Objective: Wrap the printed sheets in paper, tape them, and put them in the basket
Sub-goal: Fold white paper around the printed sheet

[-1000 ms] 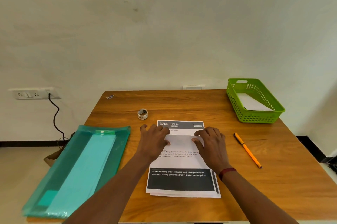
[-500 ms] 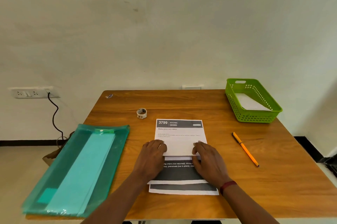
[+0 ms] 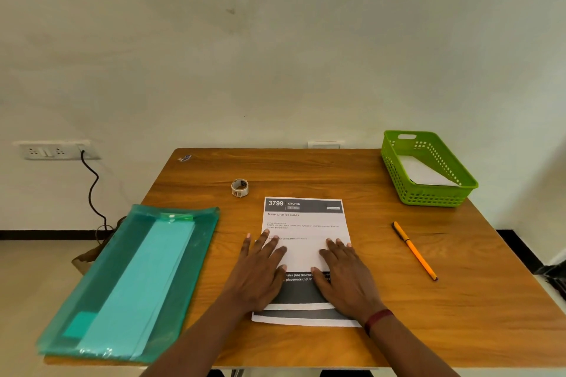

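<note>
A small stack of printed sheets (image 3: 304, 223) lies in the middle of the wooden table (image 3: 306, 174), its top page headed "3799 KITCHEN". My left hand (image 3: 260, 272) lies flat on the stack's left side with fingers spread. Flat on its right side rests my right hand (image 3: 344, 274), a red band on the wrist. A small roll of tape (image 3: 239, 187) stands just beyond the sheets to the left. The green basket (image 3: 395, 162) sits at the far right corner with a white sheet inside.
A teal plastic folder (image 3: 183, 260) holding pale paper lies at the left, overhanging the table's front-left edge. An orange pen (image 3: 414, 250) lies right of the sheets. A wall socket (image 3: 52, 150) with a black cable is at the left.
Both hands slid toward me over the sheets, uncovering the top text, then moved slightly apart to the stack's sides. A lower sheet now shows past the bottom edge.
</note>
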`<state>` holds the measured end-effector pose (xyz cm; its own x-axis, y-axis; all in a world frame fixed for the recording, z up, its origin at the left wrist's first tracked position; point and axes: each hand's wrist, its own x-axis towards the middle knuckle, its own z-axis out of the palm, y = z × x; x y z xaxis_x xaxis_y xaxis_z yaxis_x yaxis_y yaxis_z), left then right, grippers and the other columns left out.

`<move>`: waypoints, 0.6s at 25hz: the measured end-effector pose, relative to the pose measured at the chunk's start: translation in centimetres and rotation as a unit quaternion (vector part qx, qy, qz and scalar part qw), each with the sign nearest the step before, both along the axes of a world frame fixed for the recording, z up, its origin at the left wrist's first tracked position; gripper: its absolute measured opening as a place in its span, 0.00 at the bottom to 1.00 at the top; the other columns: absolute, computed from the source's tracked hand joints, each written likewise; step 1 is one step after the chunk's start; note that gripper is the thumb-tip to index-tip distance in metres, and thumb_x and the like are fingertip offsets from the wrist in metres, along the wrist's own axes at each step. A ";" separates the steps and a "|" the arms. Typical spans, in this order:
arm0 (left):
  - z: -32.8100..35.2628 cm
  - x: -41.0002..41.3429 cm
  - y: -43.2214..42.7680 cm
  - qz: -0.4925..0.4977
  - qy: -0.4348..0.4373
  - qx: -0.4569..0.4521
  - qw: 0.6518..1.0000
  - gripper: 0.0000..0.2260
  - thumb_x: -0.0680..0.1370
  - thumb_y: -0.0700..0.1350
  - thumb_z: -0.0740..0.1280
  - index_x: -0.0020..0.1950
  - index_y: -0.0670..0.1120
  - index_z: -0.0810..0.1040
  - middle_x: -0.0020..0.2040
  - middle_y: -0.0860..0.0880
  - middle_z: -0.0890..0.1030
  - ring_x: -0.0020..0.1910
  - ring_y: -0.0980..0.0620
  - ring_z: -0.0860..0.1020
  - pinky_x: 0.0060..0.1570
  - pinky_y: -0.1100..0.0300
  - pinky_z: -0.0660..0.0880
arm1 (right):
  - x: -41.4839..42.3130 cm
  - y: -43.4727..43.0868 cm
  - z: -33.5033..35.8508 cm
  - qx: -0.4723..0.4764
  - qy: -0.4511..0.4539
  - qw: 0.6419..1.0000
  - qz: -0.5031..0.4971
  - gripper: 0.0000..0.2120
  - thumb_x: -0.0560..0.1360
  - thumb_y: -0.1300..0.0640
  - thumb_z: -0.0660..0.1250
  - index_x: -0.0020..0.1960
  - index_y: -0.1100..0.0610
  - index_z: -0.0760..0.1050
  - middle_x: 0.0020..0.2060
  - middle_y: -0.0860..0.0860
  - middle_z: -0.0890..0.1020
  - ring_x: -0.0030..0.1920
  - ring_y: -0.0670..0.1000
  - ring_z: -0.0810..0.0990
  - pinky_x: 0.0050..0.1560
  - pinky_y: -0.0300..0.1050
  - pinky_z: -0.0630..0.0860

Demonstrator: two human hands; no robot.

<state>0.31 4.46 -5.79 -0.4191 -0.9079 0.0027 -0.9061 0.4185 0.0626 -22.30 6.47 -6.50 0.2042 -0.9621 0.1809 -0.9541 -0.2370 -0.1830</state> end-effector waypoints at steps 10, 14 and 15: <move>-1.3 -1.7 0.9 -0.006 0.048 0.008 0.999 0.31 0.77 0.58 0.34 0.79 0.49 0.45 0.76 0.50 0.39 0.79 0.49 0.42 0.76 0.52 0.38 | 3.3 -1.0 -0.5 0.060 0.011 0.995 0.083 0.37 0.77 0.36 0.30 0.79 0.53 0.52 0.77 0.50 0.49 0.78 0.53 0.47 0.77 0.53 0.49; -1.7 -1.9 0.9 0.027 0.031 0.009 0.999 0.29 0.79 0.57 0.37 0.80 0.50 0.43 0.79 0.49 0.40 0.78 0.50 0.40 0.77 0.50 0.41 | 3.3 -0.8 -1.0 0.073 0.035 0.994 0.078 0.37 0.74 0.36 0.25 0.79 0.50 0.40 0.77 0.49 0.39 0.77 0.51 0.36 0.77 0.51 0.39; -1.7 -2.0 0.8 0.044 0.028 0.011 0.999 0.28 0.81 0.57 0.39 0.80 0.49 0.43 0.79 0.49 0.41 0.78 0.50 0.39 0.77 0.49 0.40 | 3.4 -0.8 -0.9 0.079 0.039 0.993 0.075 0.36 0.74 0.36 0.26 0.79 0.50 0.39 0.77 0.49 0.39 0.77 0.52 0.36 0.78 0.52 0.40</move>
<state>-1.68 5.27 -7.45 -0.3366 -0.9416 0.0033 -0.9344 0.3344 0.1226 -18.89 5.71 -7.41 0.3543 -0.9351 0.0085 -0.9231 -0.3511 -0.1569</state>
